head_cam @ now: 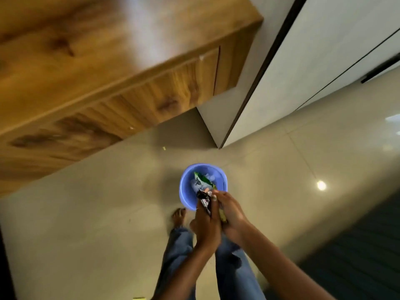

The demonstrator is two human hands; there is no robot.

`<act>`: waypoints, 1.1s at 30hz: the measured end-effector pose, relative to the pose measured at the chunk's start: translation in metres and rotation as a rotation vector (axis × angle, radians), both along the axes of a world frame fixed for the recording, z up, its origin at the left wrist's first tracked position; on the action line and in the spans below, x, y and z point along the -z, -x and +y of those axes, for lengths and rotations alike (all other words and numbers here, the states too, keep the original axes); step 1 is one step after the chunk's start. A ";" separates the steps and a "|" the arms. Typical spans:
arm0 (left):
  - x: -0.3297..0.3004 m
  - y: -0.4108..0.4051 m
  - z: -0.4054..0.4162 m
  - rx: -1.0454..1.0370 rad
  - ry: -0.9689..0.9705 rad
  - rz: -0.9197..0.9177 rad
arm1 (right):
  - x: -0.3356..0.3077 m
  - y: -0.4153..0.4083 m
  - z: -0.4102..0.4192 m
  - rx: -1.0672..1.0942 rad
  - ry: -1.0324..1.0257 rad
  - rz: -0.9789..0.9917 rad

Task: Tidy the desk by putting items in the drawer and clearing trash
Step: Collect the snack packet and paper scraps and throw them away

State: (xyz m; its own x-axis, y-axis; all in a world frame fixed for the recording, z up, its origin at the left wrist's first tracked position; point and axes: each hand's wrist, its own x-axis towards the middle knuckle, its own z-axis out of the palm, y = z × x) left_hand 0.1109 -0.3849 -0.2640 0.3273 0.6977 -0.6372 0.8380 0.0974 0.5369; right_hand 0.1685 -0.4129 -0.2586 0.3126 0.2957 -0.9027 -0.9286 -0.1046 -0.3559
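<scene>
Blue plastic bin (186,200) stands on the tiled floor (86,202), already holding a green-and-white wrapper (202,179). Both hands hover at its near rim: the left hand (205,226) grips a crumpled dark foil wrapper (204,199), and the right hand (231,215) is curled round a yellowish wrapper (223,216), pressed against the left. To complete the drop well, carry both hands forward until the wrappers are over the bin's opening, then release, so that nothing falls on the floor. A small yellowish scrap (164,148) lies on the floor near the wooden worktop (75,50), whose drawer front (151,98) appears closed. A pale cabinet (313,61) stands to the right.
</scene>
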 end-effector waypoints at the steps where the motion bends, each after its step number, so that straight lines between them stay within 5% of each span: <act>1: 0.011 -0.005 -0.001 -0.002 0.055 0.062 | 0.017 -0.004 -0.001 -0.038 0.018 -0.008; 6: 0.070 -0.018 -0.001 -0.277 0.468 -0.025 | 0.098 -0.006 -0.002 -0.171 0.198 -0.032; 12: 0.125 -0.011 0.013 -0.460 0.580 -0.028 | 0.167 -0.003 -0.003 -0.237 0.328 -0.059; 17: 0.141 -0.001 0.025 -0.526 0.633 -0.036 | 0.195 -0.022 0.009 -0.363 0.528 -0.186; 26: 0.156 -0.001 0.056 -0.459 0.583 -0.034 | 0.204 -0.038 0.032 -0.196 0.578 0.047; 33: 0.167 0.009 0.063 -0.361 0.489 -0.015 | 0.221 -0.021 0.019 -0.425 0.569 -0.235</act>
